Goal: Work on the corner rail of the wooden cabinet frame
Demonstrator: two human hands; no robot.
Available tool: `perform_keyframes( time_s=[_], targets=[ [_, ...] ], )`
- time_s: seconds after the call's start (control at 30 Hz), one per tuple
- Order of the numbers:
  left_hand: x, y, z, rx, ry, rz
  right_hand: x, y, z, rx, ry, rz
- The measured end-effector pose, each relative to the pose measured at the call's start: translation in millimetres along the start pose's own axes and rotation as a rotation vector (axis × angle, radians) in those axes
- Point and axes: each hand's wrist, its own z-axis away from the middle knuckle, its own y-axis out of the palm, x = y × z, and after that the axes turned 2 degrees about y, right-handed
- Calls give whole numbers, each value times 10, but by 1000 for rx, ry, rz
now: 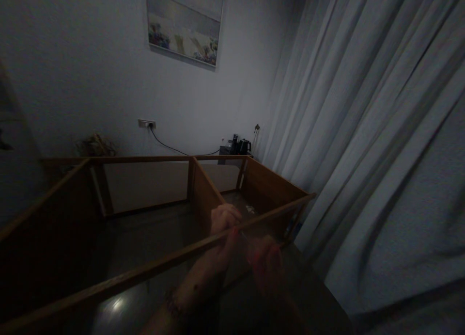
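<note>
A brown wooden frame [145,272] with upright panels stretches across the dark foreground. My left hand [223,218] is closed around its near rail, where the middle divider [207,184] meets it, with the fingers over the far side and the thumb on the near side. Just to the right, my right hand [271,264] is closed on what looks like a screwdriver [256,257] with a red handle. Its thin shaft points at the rail beside my left thumb. Motion and dim light smear the right hand, and the tip's contact is unclear.
A small white item [250,209] lies inside the right compartment. Black kettle-like appliances [244,146] stand beyond the frame, near a wall socket [147,124] with a cable. Long grey curtains [363,131] hang along the right. A picture [185,24] hangs on the wall.
</note>
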Motion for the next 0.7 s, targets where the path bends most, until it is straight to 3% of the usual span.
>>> perform_keyframes(
  time_s=[0.3,0.6,0.7],
  targets=[
    [-19,-46,4,21,18,-4,85,65,39,49,-132,-84],
    [68,71,3,-81,15,59,139,22,-75,10,-140,-114],
    [60,59,4,-49,0,52,130,21,-53,8,-126,-110]
  ],
)
